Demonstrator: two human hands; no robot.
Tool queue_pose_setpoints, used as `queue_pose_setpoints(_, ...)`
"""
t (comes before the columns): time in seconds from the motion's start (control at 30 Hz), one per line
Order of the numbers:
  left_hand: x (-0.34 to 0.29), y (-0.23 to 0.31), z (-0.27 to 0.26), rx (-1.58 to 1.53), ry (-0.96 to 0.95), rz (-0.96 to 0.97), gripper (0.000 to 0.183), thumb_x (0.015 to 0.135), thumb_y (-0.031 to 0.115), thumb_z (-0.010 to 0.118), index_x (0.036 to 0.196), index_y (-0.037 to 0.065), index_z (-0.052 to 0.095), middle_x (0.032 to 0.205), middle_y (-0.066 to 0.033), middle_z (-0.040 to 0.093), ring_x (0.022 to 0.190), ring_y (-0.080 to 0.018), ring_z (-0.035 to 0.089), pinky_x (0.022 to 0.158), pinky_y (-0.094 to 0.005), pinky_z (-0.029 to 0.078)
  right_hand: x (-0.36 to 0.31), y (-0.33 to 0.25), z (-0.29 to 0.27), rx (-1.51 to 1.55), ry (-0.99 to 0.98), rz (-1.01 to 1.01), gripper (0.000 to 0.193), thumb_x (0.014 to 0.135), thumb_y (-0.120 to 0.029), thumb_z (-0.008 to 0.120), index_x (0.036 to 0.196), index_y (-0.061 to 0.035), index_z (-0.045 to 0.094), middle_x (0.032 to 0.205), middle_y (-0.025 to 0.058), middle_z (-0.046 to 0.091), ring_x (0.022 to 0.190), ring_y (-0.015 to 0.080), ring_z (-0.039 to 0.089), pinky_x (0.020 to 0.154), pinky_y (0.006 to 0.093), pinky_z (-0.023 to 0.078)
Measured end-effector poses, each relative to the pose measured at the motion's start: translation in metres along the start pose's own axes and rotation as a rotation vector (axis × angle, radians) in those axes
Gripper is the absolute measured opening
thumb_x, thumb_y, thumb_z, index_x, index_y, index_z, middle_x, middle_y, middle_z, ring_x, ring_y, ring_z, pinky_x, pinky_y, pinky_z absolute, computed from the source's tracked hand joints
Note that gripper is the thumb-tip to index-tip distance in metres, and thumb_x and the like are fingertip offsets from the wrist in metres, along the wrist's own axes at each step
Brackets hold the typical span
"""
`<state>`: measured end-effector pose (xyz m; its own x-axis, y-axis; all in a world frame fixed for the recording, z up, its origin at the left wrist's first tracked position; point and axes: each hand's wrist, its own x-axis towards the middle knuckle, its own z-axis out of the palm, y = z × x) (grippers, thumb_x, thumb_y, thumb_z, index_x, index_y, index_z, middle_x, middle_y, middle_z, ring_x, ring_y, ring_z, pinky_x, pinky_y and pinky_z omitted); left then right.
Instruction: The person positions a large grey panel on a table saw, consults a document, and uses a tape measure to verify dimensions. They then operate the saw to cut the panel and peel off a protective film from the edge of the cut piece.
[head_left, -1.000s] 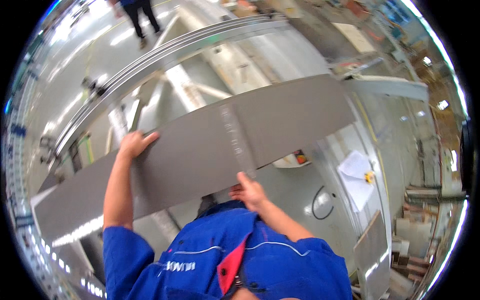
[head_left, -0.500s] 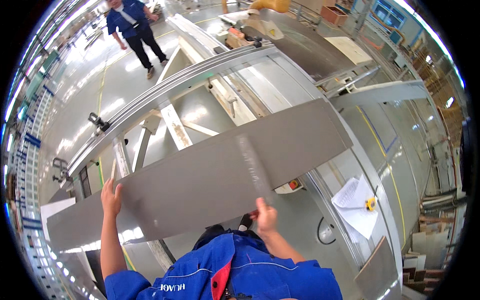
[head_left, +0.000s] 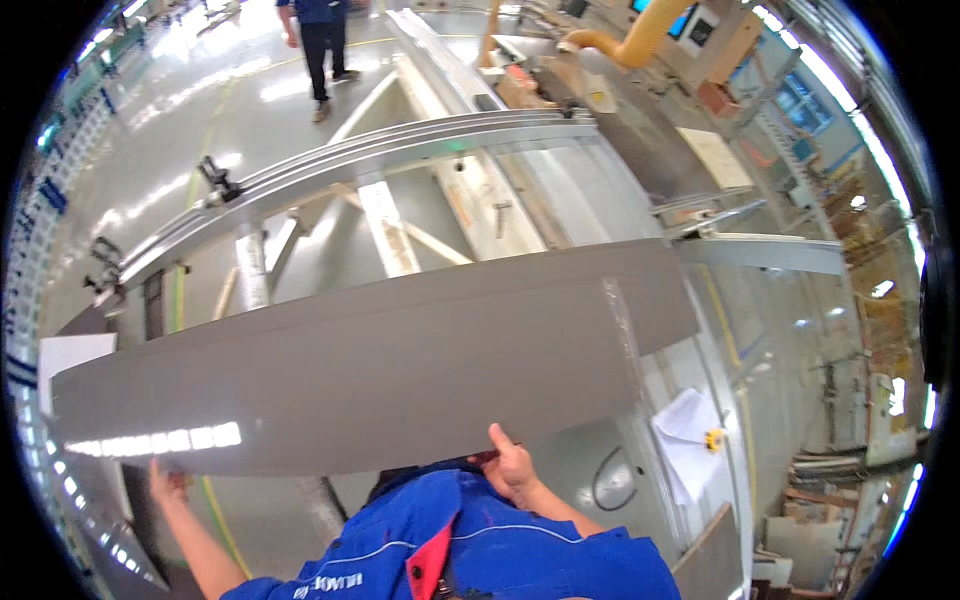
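Note:
A long grey panel (head_left: 390, 360) stretches across the view in front of me, its right end over the metal machine bed. At its near left edge my left hand (head_left: 170, 485) grips the panel, thumb on the edge and the other fingers partly hidden beneath. My right hand (head_left: 510, 468) holds the near edge closer to the middle, thumb up over the top face and fingers curled under. A thin, clear strip (head_left: 622, 325) lies across the panel near its right end, apart from both hands.
A metal rail (head_left: 340, 160) with black clamps (head_left: 217, 180) runs behind the panel. On the bed at right are white papers (head_left: 685, 440) and a yellow tape measure (head_left: 713, 440). Another person (head_left: 322, 55) stands at the far side. A yellow hose (head_left: 640, 40) hangs above the machine.
My left hand has gone from the panel's top face to its near left edge. The clear strip now lies farther right on the panel. The other person appears higher in the view.

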<state>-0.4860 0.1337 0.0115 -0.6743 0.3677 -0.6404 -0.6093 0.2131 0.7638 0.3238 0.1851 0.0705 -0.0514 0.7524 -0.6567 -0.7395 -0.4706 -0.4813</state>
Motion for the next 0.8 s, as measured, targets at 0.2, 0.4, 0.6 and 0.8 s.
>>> queue_pose_setpoints(0.2, -0.002, 0.022, 0.017, -0.294, -0.252, 0.103, 0.053, 0.107, 0.042, 0.055, 0.140, 0.001, 0.058, 0.138, -0.0115, 0.064, 0.125, -0.0307, 0.061, 0.108, -0.0462, 0.051, -0.029, -0.028, 0.050, -0.148, 0.085, -0.212, 0.029, 0.103, -0.033, 0.067, 0.121, -0.0096, 0.067, 0.104, 0.0051, 0.074, 0.088, 0.0207, 0.070, 0.065, 0.0346, 0.053)
queue_pose_setpoints(0.4, -0.019, 0.069, 0.065, -0.220, -0.409, 0.269, 0.040, 0.107, 0.031, 0.050, 0.130, 0.001, 0.062, 0.129, -0.0135, 0.068, 0.117, -0.0304, 0.066, 0.102, -0.0451, 0.055, -0.003, -0.072, 0.077, -0.101, 0.212, -0.353, 0.026, 0.099, -0.031, 0.069, 0.110, -0.0067, 0.069, 0.092, 0.0060, 0.073, 0.070, 0.0175, 0.069, 0.052, 0.0311, 0.053)
queue_pose_setpoints(0.6, -0.140, 0.028, 0.181, -0.290, -0.472, 0.220, 0.035, 0.099, 0.025, 0.060, 0.123, 0.001, 0.065, 0.123, -0.0127, 0.069, 0.116, -0.0307, 0.066, 0.104, -0.0480, 0.053, 0.069, -0.215, 0.059, -0.006, 0.382, -0.536, 0.030, 0.097, -0.042, 0.068, 0.102, -0.0120, 0.066, 0.083, 0.0009, 0.069, 0.063, 0.0137, 0.064, 0.050, 0.0262, 0.046)
queue_pose_setpoints(0.8, -0.297, -0.071, 0.402, -0.423, -0.487, 0.185, 0.007, 0.092, 0.014, 0.068, 0.095, 0.008, 0.066, 0.093, -0.0088, 0.069, 0.087, -0.0229, 0.069, 0.075, -0.0381, 0.060, 0.142, -0.235, 0.107, 0.148, -0.064, -0.527, 0.048, 0.104, -0.052, 0.055, 0.124, -0.0087, 0.061, 0.118, 0.0032, 0.066, 0.108, 0.0184, 0.062, 0.095, 0.0387, 0.050)
